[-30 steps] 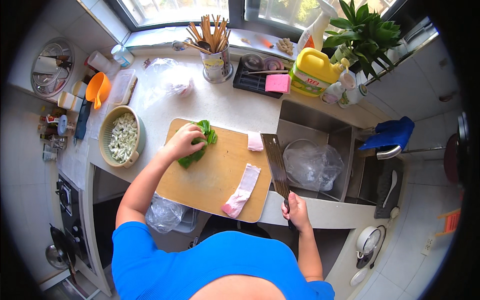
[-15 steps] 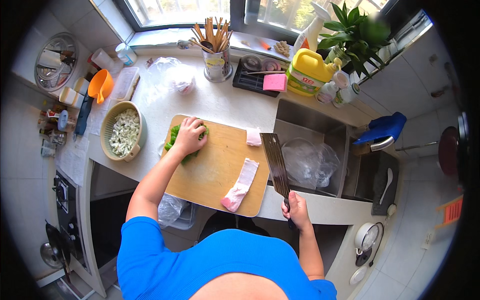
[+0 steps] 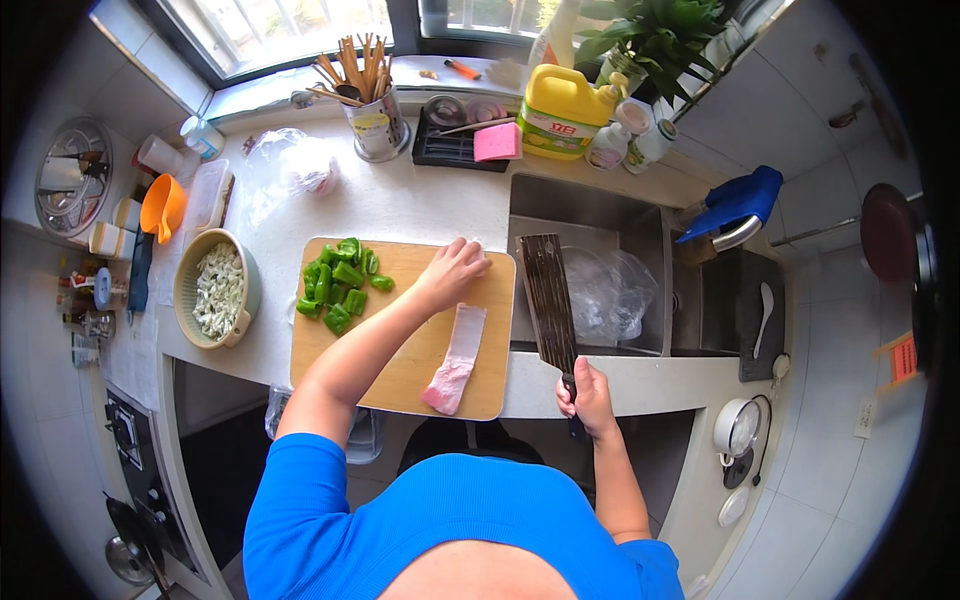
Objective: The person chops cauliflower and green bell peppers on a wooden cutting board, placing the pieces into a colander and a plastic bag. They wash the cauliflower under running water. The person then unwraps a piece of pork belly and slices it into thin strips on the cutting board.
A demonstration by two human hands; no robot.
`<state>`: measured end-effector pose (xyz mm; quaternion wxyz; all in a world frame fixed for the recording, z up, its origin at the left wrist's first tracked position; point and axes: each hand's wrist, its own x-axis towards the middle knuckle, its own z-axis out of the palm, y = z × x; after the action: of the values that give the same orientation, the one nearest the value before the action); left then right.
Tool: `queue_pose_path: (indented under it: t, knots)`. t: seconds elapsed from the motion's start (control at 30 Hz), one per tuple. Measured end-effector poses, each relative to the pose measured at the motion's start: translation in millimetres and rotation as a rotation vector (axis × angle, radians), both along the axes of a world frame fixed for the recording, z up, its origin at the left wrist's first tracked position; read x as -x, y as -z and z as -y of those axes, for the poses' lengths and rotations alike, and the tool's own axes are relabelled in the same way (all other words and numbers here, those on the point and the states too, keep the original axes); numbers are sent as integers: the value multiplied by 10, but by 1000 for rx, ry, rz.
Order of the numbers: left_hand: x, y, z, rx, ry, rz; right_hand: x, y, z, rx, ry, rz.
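Observation:
My left hand [image 3: 455,272] is at the far right part of the wooden cutting board [image 3: 400,372], fingers curled over a small piece of pork that they mostly hide. Nearer to me on the board lies a strip of fatty pork [image 3: 456,362], pale at one end and pink at the other. Cut green peppers [image 3: 340,280] are heaped at the board's far left. My right hand [image 3: 588,398] grips the black handle of a kitchen cleaver [image 3: 548,300], its broad streaked blade pointing away from me, off the board's right side and over the sink edge.
A sink [image 3: 530,200] with a clear plastic bag [image 3: 605,290] lies right of the board. Left stands a colander [image 3: 245,290] of chopped pale food. Behind are a chopstick holder [image 3: 378,130], pink sponge [image 3: 497,142], yellow jug [image 3: 560,105] and plastic bag [image 3: 285,170].
My left hand has left the green peppers, which now lie uncovered, and moved right onto the small pork piece. The cleaver stays in my right hand. The whole view has shifted.

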<state>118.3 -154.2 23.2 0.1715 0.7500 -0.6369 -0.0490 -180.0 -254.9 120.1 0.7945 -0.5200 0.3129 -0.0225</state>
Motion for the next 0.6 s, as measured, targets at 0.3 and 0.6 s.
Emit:
queue_pose_path:
  t: [0.3,0.6]
  knots:
    - [-388,-274,45,451,-642,-1626,275,9,17,-32,126,-24]
    - [61,89,-271,105,-609,-717,296,-9,42,-23,113,4]
